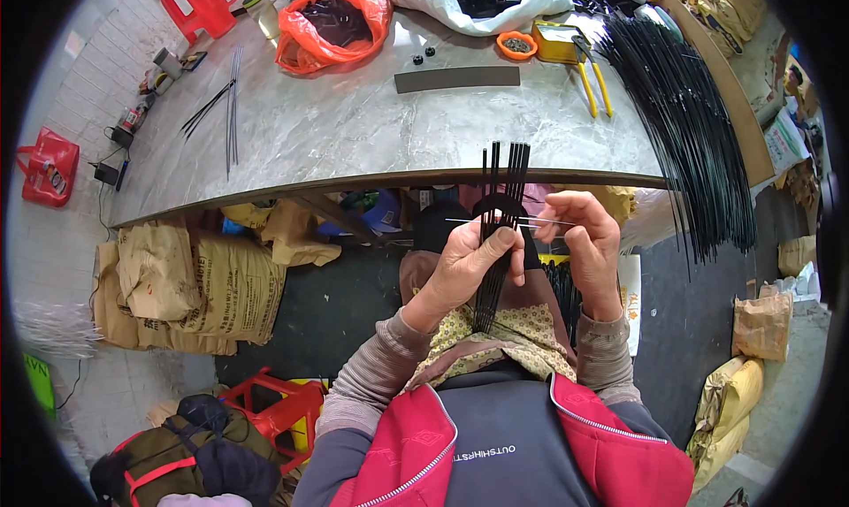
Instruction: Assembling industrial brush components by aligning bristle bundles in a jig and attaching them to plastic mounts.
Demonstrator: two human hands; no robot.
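Note:
My left hand (469,264) is closed around a flat bundle of thin black rods (504,175), its thumb pressed across them. The rods stand side by side, upper ends slightly fanned, lower ends over my lap. A thin pale wire (457,220) runs crosswise through or behind the bundle at my left fingers; which of the two I cannot tell. To the right, my right hand (588,237) has its fingers curled at the wire's right end, seemingly pinching it, with slight blur at the fingertips. A dark rounded piece behind the rods is mostly hidden.
On the grey table (327,127) lie a dark strip (457,79), yellow-handled pliers (592,87), an orange dish (516,45), a red bag of black parts (336,25) and loose rods (233,109). A large black rod pile (690,127) overhangs the right edge. Paper sacks (234,286) stand below left.

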